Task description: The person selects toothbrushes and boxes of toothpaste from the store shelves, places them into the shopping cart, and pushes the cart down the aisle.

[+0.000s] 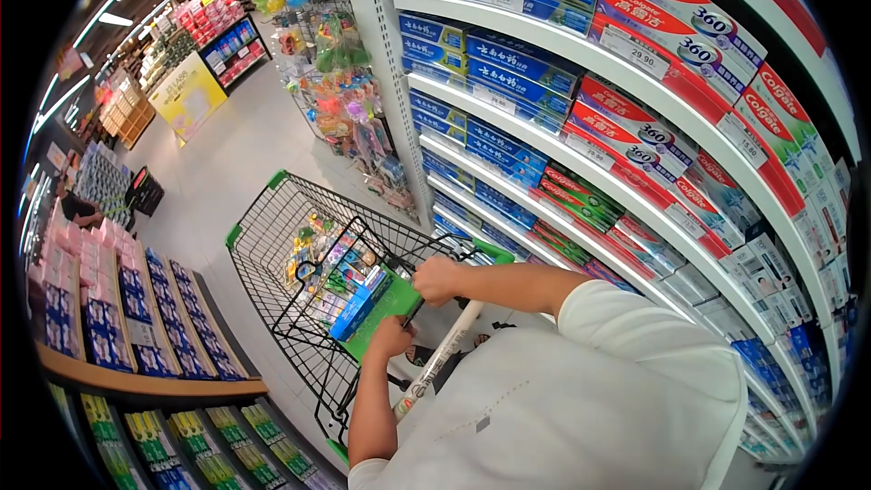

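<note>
A wire shopping cart [272, 268] with green corners stands in front of me, its white push bar [445, 358] close to my shirt. Both hands reach past that bar to the green child-seat panel [388, 295]. My left hand [390, 340] is closed at the panel's near left edge. Curled at the panel's right end is my right hand [438, 279]. A blue box [361, 304] lies along the panel, apart from my fingers. Colourful packages [318, 245] sit deeper in the basket. The fingertips of both hands are partly hidden.
Shelves of toothpaste boxes [522, 63] rise close on the right. A low shelf with blue and pink packs [136, 299] borders the left. Hanging toys [340, 82] stand beyond the cart's front right. The tiled aisle [209, 150] runs ahead toward a yellow display [189, 95].
</note>
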### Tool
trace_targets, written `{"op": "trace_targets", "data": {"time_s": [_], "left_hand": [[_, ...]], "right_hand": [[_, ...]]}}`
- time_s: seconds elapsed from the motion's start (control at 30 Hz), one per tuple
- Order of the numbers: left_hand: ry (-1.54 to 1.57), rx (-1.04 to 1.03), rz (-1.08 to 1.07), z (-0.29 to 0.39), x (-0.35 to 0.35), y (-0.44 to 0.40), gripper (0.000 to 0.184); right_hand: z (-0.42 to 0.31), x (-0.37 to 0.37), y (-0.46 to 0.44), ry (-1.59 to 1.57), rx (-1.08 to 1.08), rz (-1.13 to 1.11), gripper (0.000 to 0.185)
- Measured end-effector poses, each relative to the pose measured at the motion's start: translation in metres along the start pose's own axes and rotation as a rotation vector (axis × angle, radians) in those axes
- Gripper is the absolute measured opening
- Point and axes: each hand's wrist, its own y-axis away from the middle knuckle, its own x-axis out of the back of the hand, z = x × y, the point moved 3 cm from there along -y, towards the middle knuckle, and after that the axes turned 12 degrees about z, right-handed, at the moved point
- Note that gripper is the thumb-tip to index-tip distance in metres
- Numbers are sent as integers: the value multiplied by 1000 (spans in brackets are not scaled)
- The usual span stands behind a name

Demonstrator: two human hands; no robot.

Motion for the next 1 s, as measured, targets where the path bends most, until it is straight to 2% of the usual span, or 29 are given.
{"op": "trace_targets", "data": {"time_s": [0.13, 0.2, 0.23, 0.3, 0.37, 0.43, 0.5, 0.57, 0.7, 0.8, 0.83, 0.97, 1.0], "left_hand": [[4, -20, 24, 1, 14, -10, 27], [-11, -4, 18, -3, 17, -17, 27], [3, -35, 43, -8, 16, -20, 27], [24, -69, 66, -11, 13, -22, 27], [-24, -21, 37, -8, 15, -26, 22], [-23, -20, 35, -10, 15, -29, 23], [-23, -16, 36, -9, 16, -30, 23], [-24, -3, 22, -6, 18, -28, 24], [-24, -27, 42, -9, 15, -27, 23], [-43, -26, 40, -7, 14, -26, 25], [-34, -24, 29, -6, 14, -26, 25], [-11, -11, 5, -7, 11, -24, 24], [-7, -3, 9, -6, 11, -23, 24]], "right_hand": [[8, 4, -13, -29, -30, -101, 31], [7, 22, -6, -300, 105, -29, 43], [8, 30, -2, -306, 106, -35, 43], [20, 59, 8, -653, 140, 122, 50], [40, 92, 22, -713, -19, 290, 43], [67, 125, 40, -651, -161, 532, 38], [90, 163, 62, -384, -260, 783, 36], [118, 192, 80, -85, -405, 935, 36], [148, 248, 101, 451, -556, 912, 52], [176, 262, 102, 630, -585, 887, 62], [182, 267, 101, 626, -578, 887, 62], [205, 284, 100, 530, -886, 717, 69], [212, 289, 102, 404, -994, 653, 67]]}}
